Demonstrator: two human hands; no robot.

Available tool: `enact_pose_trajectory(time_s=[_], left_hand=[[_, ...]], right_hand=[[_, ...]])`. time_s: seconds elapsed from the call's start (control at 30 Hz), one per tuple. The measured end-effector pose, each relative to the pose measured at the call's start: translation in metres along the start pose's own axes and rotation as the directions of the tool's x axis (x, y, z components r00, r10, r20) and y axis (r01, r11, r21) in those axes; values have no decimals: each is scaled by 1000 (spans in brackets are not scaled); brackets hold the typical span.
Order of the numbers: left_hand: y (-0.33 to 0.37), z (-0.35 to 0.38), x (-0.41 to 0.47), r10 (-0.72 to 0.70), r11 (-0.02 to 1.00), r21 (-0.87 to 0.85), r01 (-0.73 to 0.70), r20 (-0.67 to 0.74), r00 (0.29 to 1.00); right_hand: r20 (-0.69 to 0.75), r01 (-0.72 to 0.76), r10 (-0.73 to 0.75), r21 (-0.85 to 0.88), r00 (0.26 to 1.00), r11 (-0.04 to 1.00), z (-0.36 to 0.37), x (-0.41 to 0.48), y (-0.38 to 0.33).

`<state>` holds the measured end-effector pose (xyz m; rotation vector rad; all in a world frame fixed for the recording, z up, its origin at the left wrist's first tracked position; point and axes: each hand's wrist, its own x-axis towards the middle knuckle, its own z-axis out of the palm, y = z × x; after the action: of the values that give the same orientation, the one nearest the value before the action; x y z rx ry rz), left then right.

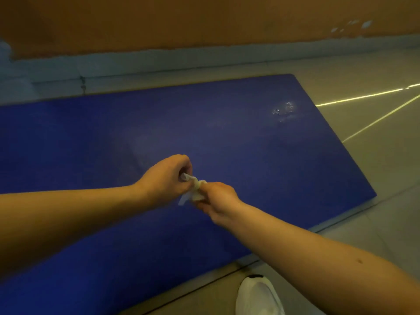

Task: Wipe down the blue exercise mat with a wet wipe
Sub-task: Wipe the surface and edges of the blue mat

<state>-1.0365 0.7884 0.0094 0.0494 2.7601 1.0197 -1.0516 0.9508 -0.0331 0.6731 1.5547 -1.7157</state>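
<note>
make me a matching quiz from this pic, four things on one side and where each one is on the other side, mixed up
Column one
1. wet wipe
2. blue exercise mat
3. white shoe
4. shiny patch

Column two
a. at the bottom edge of the view, on the tiled floor
b. held between the left hand and the right hand
c. on the mat, near its far right corner
d. laid on the floor along the foot of the orange wall

Pairs: 1-b, 2-d, 3-a, 4-c
</note>
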Motion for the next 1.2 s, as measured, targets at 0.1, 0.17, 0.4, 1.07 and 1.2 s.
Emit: enact_pose_trajectory(time_s=[0.1,0.17,0.4,1.07,1.2], left_hand=[[14,17,3,56,988,127,-83,204,977],[17,24,7,91,964,206,-169,342,935],[40,54,25,193,940,148,-306,510,838],[154,187,116,113,736,483,-474,603,790],[150,191,121,80,733,502,-458,605,792]], right_hand=[[152,-133,93,281,984,950,-4,-2,-6],[127,-116,86,253,988,961,-14,-2,-4],[-211,339,-416,-324,884,884,-133,1,-22],[-188,118,-520,-858,833,500,-322,13,-17],[-418,-335,-684,-906,598,260,-373,28,-25]])
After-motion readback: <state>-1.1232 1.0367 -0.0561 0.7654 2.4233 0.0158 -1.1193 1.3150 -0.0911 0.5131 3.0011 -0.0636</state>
